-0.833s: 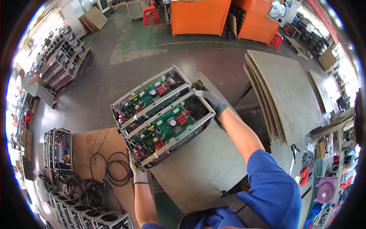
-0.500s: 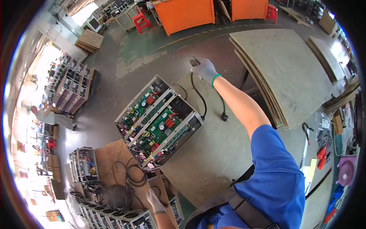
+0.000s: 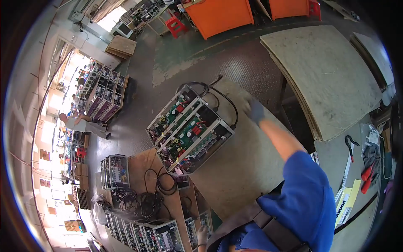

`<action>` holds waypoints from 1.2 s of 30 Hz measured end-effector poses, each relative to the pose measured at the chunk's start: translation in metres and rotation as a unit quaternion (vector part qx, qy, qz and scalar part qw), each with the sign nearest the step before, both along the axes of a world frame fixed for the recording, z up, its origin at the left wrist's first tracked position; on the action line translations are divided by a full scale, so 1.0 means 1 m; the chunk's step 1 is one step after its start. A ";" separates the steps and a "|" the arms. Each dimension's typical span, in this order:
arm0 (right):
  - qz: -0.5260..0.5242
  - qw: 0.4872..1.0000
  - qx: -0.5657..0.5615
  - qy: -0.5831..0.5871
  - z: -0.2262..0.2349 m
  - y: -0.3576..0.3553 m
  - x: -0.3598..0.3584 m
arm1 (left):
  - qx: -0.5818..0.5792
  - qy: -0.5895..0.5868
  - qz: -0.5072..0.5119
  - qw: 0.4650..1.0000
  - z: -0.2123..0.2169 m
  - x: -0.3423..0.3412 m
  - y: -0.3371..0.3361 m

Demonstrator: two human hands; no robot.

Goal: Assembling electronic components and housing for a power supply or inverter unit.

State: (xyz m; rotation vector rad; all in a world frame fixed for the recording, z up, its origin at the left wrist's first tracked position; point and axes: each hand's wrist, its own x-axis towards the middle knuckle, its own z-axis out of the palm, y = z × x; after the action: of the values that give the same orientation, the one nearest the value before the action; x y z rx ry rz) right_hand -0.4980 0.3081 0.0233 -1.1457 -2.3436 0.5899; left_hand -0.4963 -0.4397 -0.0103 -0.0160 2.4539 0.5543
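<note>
An opened metal electronics unit (image 3: 191, 130) with green circuit boards stands on the board-topped table (image 3: 247, 168). From its right corner a black power cord (image 3: 232, 102) loops over the far side, with its bunched end beyond the unit. My right hand (image 3: 254, 111), in a grey glove, is over the table right of the cord and apart from it. Motion blurs it, but its fingers look stretched out and nothing shows in them. My left hand (image 3: 202, 236), also gloved, is low beside the units below the table edge; its small, partly hidden fingers do not show clearly.
A stack of boards (image 3: 323, 75) stands at the right. Coiled black cables (image 3: 150, 203) and several more open units (image 3: 168, 237) lie lower left. Pliers (image 3: 349, 145) and red-handled tools (image 3: 367, 178) lie on the right bench. A person (image 3: 84, 126) stands at far left.
My right hand has let go of the cord and drawn back toward me. The cord now lies looped beyond the unit. My left hand has moved lower and to the right; the view has shifted.
</note>
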 end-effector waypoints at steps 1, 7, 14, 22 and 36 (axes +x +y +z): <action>-0.001 0.990 -0.082 -0.112 -0.027 -0.035 0.048 | -0.016 -0.044 0.002 0.999 -0.006 0.002 -0.001; 0.143 0.972 -0.176 -0.053 -0.055 -0.273 0.276 | 0.029 -0.082 -0.277 0.957 -0.002 -0.037 0.033; -0.173 0.925 -0.301 0.156 0.011 -0.399 0.396 | 0.172 -0.222 -0.585 0.761 0.017 -0.062 0.270; -0.747 0.533 -0.363 -0.163 0.008 -0.749 0.706 | 0.235 -0.222 -0.730 0.602 0.071 0.198 0.329; -0.902 0.254 -0.346 -0.049 -0.053 -0.912 1.098 | 0.115 -0.097 -0.889 0.433 0.019 0.667 0.281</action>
State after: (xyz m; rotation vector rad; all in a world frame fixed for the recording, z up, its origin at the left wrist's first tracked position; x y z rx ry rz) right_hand 0.5996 -0.6037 -0.0298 -2.9113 0.6706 0.3620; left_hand 0.1710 -0.1592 0.0089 2.1067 0.8899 -0.1938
